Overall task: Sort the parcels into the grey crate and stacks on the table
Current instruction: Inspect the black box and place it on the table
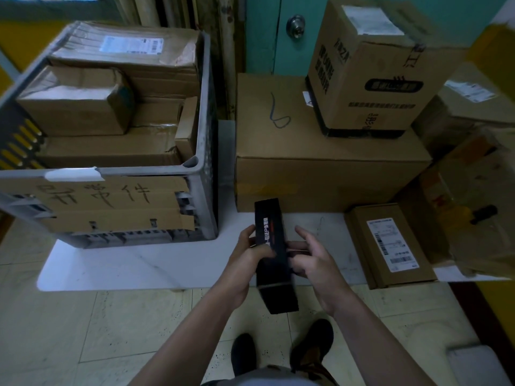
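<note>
Nearest the viewer, two dark shoes (243, 355) stand on the pale tiled floor (111, 330). Both bare forearms reach forward from there.

The left hand (245, 257) grips the black box (274, 235) from its left side: fingers curled round the edge, thumb lying across the top face. The right hand (315, 263) holds the opposite edge with bent fingers pressed to the box; one finger is raised and clear of it. The black box is long and narrow, held lengthwise away from the body, over the near edge of the white table (139, 263), between the crate and the flat parcel. Its top face carries light printed lettering.

On the table, to the right, a flat parcel (390, 246) lies label-up, overhanging the near edge. To the left stands the grey crate (206, 135), with a hand-lettered cardboard sign (111, 201) fixed to its front wall. Several brown parcels (78, 107) are stacked inside it, up to the rim.

Behind the black box sits a large carton (320, 162), marked with a pen scrawl on top. A printed upright carton (370, 79) stands on its right rear portion. More cartons (473, 176) are piled at the far right, blurred.

Beyond is a teal door with a round metal knob (296, 26).
</note>
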The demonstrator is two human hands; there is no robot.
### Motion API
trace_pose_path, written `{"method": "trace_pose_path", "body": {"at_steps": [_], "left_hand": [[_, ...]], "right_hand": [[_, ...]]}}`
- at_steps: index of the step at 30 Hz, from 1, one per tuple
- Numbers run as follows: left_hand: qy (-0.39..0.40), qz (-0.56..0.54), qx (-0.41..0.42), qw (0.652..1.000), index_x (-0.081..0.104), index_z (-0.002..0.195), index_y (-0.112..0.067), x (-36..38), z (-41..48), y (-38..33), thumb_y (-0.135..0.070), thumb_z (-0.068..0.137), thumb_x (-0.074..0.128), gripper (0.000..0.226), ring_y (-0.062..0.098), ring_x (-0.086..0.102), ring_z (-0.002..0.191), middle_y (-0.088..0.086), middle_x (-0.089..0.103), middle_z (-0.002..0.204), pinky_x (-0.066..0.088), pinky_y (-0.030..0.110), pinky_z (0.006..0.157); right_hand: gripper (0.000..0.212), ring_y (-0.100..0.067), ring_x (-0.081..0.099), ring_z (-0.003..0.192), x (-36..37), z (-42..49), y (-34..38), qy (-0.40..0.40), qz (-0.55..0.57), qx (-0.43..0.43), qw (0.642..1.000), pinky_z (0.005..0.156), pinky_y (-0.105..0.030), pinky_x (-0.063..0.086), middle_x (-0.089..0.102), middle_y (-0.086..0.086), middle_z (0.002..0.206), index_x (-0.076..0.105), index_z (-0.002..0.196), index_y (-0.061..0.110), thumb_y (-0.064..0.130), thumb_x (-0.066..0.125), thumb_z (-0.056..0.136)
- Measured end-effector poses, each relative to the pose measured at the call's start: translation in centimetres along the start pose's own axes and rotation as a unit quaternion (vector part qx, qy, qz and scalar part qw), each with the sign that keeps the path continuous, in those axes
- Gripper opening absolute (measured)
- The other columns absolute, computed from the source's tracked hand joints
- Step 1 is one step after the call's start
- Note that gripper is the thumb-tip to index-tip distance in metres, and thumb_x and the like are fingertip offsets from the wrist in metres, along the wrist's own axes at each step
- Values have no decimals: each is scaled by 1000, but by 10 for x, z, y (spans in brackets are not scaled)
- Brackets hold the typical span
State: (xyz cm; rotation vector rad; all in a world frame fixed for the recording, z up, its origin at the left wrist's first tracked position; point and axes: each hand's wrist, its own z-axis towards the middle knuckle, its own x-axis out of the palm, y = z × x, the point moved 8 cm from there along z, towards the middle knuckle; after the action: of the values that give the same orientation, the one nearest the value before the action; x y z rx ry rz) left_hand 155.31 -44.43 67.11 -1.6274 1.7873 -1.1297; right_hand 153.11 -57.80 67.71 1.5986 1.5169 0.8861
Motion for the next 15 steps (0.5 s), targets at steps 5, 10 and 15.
{"method": "trace_pose_path", "body": {"at_steps": [5,10,15], "left_hand": [[-1,8,20,1000,56,129,-22,-1,4,-6,-5,90,63,43,14,68,95,6,66,114,52,24,70],[-32,10,47,998,52,112,-13,-3,5,-12,-39,92,65,36,15,65,104,4,64,111,52,35,88],[-44,13,81,996,56,115,-16,-4,4,-19,-57,77,62,57,13,67,104,1,65,111,54,31,87]], "right_hand": [[29,-17,69,101,3,2,-1,-20,-19,-19,999,94,-47,55,72,6,106,68,109,38,26,70,83],[55,-15,68,100,-3,0,4,-59,-34,-22,997,94,-51,54,67,3,112,58,111,23,48,71,64],[37,-10,68,102,-3,-3,5,-58,3,-55,997,92,-43,57,68,3,114,59,115,34,49,70,83]]}}
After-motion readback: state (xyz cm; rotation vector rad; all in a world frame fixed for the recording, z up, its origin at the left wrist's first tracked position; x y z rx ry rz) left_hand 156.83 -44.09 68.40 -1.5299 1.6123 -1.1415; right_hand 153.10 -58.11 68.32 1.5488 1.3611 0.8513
